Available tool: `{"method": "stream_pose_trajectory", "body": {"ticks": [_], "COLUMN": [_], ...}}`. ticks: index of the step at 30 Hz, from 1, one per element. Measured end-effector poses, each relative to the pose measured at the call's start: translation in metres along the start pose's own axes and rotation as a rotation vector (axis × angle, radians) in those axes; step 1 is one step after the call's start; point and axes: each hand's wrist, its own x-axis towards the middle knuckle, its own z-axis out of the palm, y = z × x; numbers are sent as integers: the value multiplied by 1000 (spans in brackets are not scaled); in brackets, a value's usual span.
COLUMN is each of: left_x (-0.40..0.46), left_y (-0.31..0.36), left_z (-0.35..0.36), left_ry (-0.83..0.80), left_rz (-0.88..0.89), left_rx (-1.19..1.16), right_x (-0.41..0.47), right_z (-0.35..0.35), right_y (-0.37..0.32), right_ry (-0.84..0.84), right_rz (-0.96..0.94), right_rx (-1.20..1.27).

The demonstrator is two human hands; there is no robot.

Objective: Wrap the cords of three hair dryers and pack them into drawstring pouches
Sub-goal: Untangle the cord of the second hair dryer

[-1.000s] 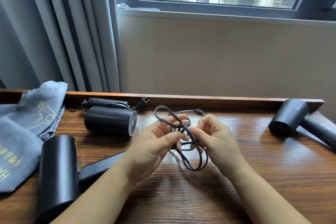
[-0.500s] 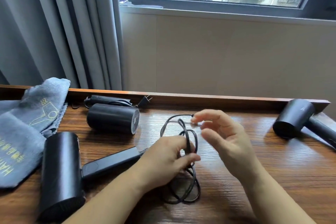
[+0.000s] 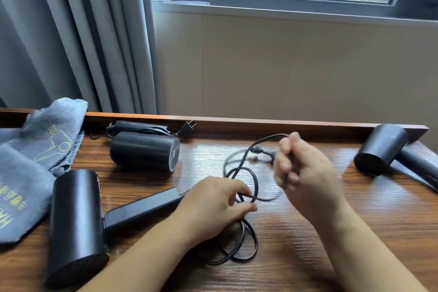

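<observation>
Cord (image 3: 254,180) appears limp, springy; left hand (image 3: 213,206) pinches coils, right hand (image 3: 303,173) grips plug end; best held at the crossing.

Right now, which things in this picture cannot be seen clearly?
Head view only:
- right hand: motion-blurred, so its grip on the cord is unclear.
- right hair dryer: handle cut off by the frame edge.
- cord coils: partly hidden under the left hand.
- pouches: print partly folded and cut off.

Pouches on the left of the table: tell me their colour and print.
Grey-blue cloth pouches with a yellow line-drawn hair dryer and yellow lettering, seen in the head view.
</observation>
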Motion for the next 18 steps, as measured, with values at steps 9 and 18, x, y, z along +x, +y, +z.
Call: {"method": "stream_pose_trajectory", "body": {"ticks": [9,18], "left_x": [1,2], "left_y": [-4,-5], "left_z": [-4,-4], "left_ry": [194,237], "left_rz": [66,-24], "left_rx": [-110,-150], "right_x": [9,-2], "right_z": [-10,0], "right_y": [3,27], "right_ry": [74,-254], "right_rz": [45,-356], "right_rx": [212,-830]}}
